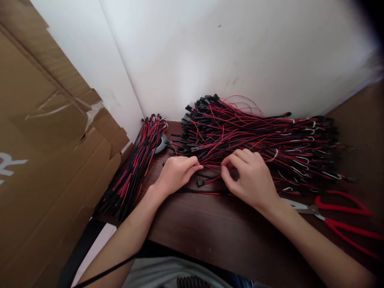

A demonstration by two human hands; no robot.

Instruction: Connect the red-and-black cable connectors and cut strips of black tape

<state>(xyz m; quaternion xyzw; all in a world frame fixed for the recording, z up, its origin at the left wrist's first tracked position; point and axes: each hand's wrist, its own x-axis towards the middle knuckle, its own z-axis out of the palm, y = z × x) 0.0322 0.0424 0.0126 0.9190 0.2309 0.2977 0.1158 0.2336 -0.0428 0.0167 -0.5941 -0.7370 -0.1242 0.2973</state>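
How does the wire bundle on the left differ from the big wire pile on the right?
Size: the left bundle is narrow, while the right pile is far broader and bulkier.
Direction: the left bundle slants from the wall toward the person; the right pile lies mostly sideways along the wall.
Shared: both contain red and black wires.

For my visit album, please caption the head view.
Left hand and right hand before a heap of wires, scissors nearby.
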